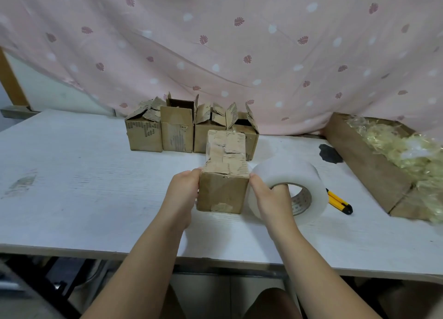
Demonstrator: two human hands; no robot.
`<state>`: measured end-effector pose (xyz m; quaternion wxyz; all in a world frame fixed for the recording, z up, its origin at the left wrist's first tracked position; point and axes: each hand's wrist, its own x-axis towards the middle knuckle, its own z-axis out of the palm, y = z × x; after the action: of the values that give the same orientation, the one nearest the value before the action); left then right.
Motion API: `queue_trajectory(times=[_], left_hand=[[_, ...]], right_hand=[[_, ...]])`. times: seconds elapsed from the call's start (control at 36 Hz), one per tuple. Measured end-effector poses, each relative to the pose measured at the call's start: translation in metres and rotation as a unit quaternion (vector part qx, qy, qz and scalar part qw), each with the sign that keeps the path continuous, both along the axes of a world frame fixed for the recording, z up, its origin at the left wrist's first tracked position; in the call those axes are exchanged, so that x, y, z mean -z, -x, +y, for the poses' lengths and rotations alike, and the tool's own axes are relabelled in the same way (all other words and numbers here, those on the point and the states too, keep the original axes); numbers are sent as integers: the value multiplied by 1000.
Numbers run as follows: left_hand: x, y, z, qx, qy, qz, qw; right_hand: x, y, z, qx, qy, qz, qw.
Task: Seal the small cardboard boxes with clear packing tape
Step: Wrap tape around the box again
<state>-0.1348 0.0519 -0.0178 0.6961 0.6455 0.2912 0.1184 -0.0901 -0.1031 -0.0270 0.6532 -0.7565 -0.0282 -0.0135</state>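
Steadying small cardboard box, middle of the desk, between my hands: my left hand is clasping its left wall; my right hand is hooking the tape roll through its core, just beside the right wall.

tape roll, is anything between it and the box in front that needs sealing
Nothing visible. The tape roll sits right beside the front box, held by the right hand; the left hand holds that box's other side.

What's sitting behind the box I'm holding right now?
A row of four small boxes, unsealed, in front of the pink curtain. The held box covers part of the two rightmost ones; their contents can't be seen.
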Motion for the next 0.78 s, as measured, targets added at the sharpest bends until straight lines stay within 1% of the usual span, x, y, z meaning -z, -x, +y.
queue_trajectory(times=[0.06, 0.14, 0.19, 0.31, 0.36, 0.42, 0.47, 0.5, 0.56, 0.58, 0.61, 0.64, 0.67, 0.69, 0.78], left_hand=[[0, 0, -2, 5, 31, 8, 999], [1, -2, -4, -6, 75, -5, 997], [3, -3, -5, -19, 79, -7, 997], [14, -2, -5, -50, 33, -18, 998], [21, 2, -5, -71, 10, -45, 996], [23, 10, -10, -111, -42, -91, 989], [17, 18, -19, -150, -113, -171, 967], [13, 22, -25, -148, -154, -209, 954], [10, 27, -35, -102, -278, -244, 923], [11, 28, -38, -66, -353, -242, 901], [14, 28, -39, -39, -432, -234, 870], [18, 26, -39, -31, -503, -227, 834], [21, 24, -38, -35, -553, -222, 802], [24, 23, -37, -44, -584, -214, 782], [24, 20, -33, -58, -619, -217, 753]], right_hand=[[1, 0, 0, -3, 0, -1, 1000], [0, 0, 0, -11, -3, -3, 1000], [0, 0, -1, -17, -3, -5, 1000], [-1, 1, -2, -19, -4, -6, 1000], [-2, 1, -2, -21, -2, -4, 1000], [-2, 2, -1, -21, -5, -2, 1000], [-2, 3, -1, -18, 1, -2, 1000], [-2, 3, -1, -16, 4, -3, 1000], [-2, 3, 0, -11, 8, -6, 1000], [-1, 3, 0, -9, 9, -7, 1000], [-1, 4, 0, -6, 10, -9, 1000], [-1, 3, 0, -4, 11, -11, 1000], [0, 3, 0, -3, 14, -13, 1000], [0, 4, -1, -4, 20, -15, 1000], [3, 4, -1, -3, 49, -22, 999]])
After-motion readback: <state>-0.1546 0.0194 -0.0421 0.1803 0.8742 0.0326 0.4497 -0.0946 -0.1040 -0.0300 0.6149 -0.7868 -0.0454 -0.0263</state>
